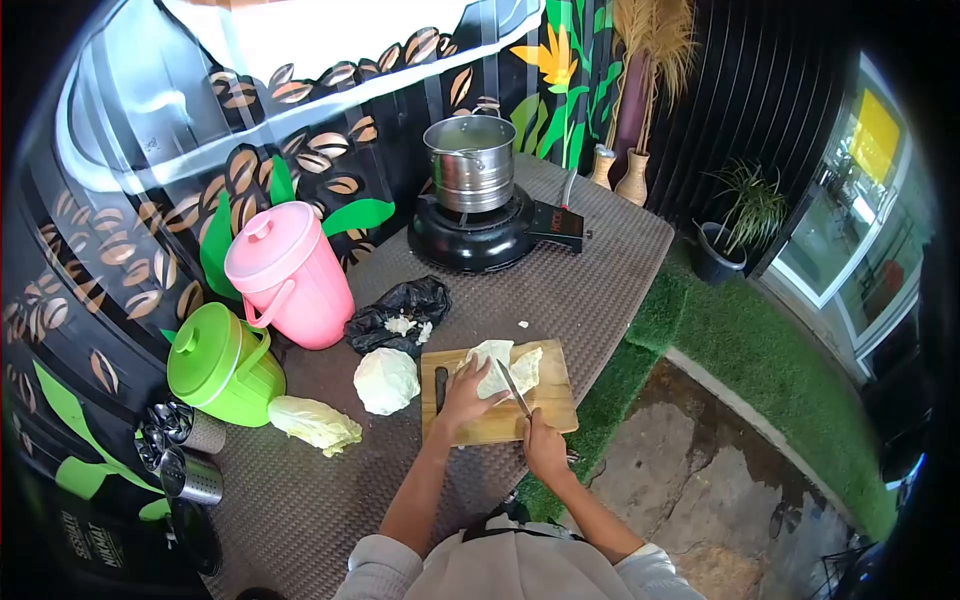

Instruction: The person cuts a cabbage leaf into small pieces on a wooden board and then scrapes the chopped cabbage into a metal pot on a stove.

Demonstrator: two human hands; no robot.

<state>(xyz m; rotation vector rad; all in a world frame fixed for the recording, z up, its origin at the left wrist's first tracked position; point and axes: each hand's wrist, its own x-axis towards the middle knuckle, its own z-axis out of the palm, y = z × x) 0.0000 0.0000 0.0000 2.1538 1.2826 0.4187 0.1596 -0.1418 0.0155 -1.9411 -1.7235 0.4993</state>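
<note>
A wooden cutting board lies near the table's right edge with pale cabbage leaves on it. My left hand holds the leaves down against the board, fingers bent over their left part and thumb stretched to the right. In my right hand is a knife, gripped by its handle; the blade points up and left, touching or just over the leaves. The board's dark handle slot shows left of my left hand. A round cabbage head sits left of the board.
An elongated cabbage lies further left, near green and pink lidded jugs. Behind the round cabbage is a black plastic bag with scraps. A steel pot stands on a black portable stove. Metal cutlery holders stand far left.
</note>
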